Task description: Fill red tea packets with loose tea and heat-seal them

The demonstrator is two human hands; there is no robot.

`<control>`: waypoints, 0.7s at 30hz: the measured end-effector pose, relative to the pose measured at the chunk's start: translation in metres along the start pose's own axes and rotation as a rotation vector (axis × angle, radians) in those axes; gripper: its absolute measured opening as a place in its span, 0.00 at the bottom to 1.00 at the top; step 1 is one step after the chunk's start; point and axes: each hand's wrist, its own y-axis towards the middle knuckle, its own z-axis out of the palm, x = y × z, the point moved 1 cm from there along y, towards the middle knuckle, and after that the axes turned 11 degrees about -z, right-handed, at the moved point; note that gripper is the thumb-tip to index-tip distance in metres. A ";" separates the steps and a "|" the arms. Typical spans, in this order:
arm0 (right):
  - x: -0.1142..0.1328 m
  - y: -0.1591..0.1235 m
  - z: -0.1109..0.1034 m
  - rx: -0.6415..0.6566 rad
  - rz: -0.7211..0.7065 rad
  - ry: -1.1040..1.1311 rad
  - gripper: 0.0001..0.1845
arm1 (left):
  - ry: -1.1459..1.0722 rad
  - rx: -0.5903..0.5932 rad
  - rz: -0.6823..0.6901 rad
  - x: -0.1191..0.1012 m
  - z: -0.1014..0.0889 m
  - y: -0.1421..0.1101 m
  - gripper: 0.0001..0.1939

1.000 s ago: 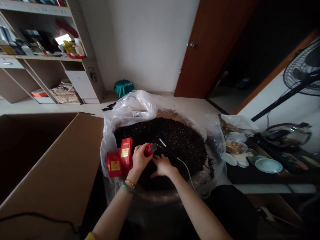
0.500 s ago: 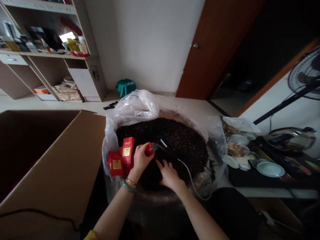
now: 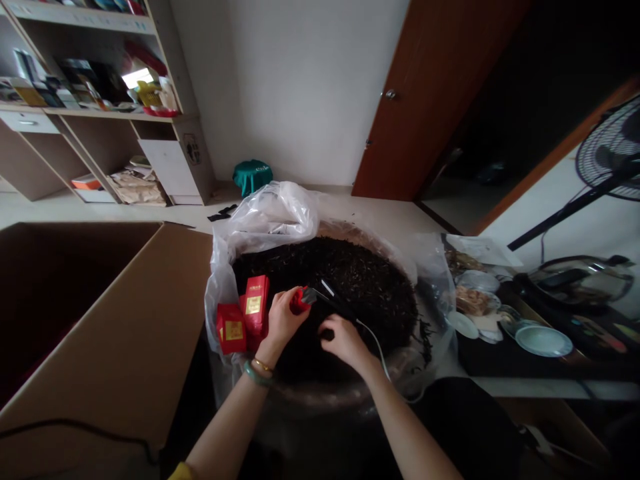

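A clear plastic bag [image 3: 287, 207] lines a wide round container full of dark loose tea leaves [image 3: 365, 273]. Over the near left of the leaves, my left hand [image 3: 284, 317] is closed around a small red packet [image 3: 301, 300] whose grey, silvery end points right. To its right, my right hand [image 3: 345, 340] is low over the leaves, its fingers curled with some dark leaves between thumb and fingertips. Two filled-looking red packets, one tall [image 3: 256, 307] and one short [image 3: 231, 328], stand at the container's left side. Behind my hands lies a black object with a white strip [image 3: 327, 288].
A large open cardboard box [image 3: 125, 320] stands at left. On the right, a low table [image 3: 530, 383] holds bowls [image 3: 543, 339] and a glass lid. A white cable [image 3: 379, 347] runs near my right wrist. A green-covered stool or bin [image 3: 253, 177] stands by the wall.
My right hand's fingers, spread on the leaves before, have curled in and lifted slightly with dark leaves in them. My left hand keeps the red packet in nearly the same place.
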 end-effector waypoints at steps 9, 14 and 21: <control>0.032 0.044 -0.073 -0.259 -0.245 0.128 0.07 | -0.027 0.022 0.033 0.002 0.001 0.000 0.25; 0.047 0.064 -0.062 -0.159 -0.242 0.112 0.15 | -0.025 0.009 0.033 0.008 0.005 0.000 0.27; 0.039 0.063 -0.045 -0.179 -0.096 0.363 0.20 | -0.047 -0.003 -0.005 0.009 0.007 0.000 0.27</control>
